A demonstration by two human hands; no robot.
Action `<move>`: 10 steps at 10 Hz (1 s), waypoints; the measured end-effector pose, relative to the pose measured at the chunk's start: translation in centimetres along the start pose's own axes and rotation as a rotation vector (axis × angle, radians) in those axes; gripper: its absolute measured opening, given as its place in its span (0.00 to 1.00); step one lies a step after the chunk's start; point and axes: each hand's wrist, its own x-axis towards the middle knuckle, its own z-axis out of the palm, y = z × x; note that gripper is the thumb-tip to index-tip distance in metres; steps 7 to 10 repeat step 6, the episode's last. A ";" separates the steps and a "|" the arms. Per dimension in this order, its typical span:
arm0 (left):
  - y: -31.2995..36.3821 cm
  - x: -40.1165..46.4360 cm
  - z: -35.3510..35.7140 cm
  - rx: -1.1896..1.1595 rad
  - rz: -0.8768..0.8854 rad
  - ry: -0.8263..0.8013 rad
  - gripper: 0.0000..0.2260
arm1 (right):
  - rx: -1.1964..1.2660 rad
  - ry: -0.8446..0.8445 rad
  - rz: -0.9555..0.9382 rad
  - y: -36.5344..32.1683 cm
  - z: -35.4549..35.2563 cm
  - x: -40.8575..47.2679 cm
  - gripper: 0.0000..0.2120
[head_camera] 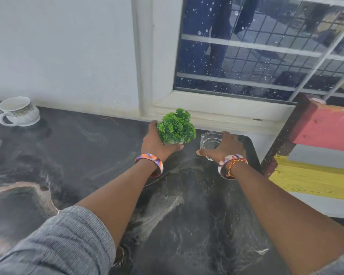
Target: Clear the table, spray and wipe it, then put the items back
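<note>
A small green artificial plant (176, 125) in a little pot stands near the far edge of the dark marbled table (87, 155), below the window. My left hand (155, 141) is wrapped around its pot from the left. Just to its right sits a clear glass ashtray (210, 140), and my right hand (223, 145) grips it from the right side, fingers over its rim and thumb stretched out along its near side. Both objects seem to rest on the table surface.
A white cup (18, 112) lies tipped on its side at the far left of the table, next to another white object cut off by the frame. The wall and window sill run directly behind. A red, grey and yellow striped surface (316, 175) lies beyond the table's right edge.
</note>
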 end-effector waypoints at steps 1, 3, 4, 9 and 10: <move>-0.3 -0.3 -0.8 0.048 0.025 -0.023 0.42 | 0.067 0.016 0.007 -0.1 0.1 -0.7 0.52; -0.9 -2.5 -3.7 0.164 0.064 -0.054 0.46 | 0.033 0.133 0.009 -0.9 0.6 -4.2 0.42; -1.7 -3.8 -5.2 0.238 0.087 -0.064 0.41 | 0.027 0.169 0.023 -1.8 1.7 -7.3 0.38; -3.1 -7.6 -8.2 0.376 0.149 -0.096 0.30 | -0.012 0.163 0.026 -3.0 4.2 -12.9 0.34; -3.1 -7.6 -8.2 0.376 0.149 -0.096 0.30 | -0.012 0.163 0.026 -3.0 4.2 -12.9 0.34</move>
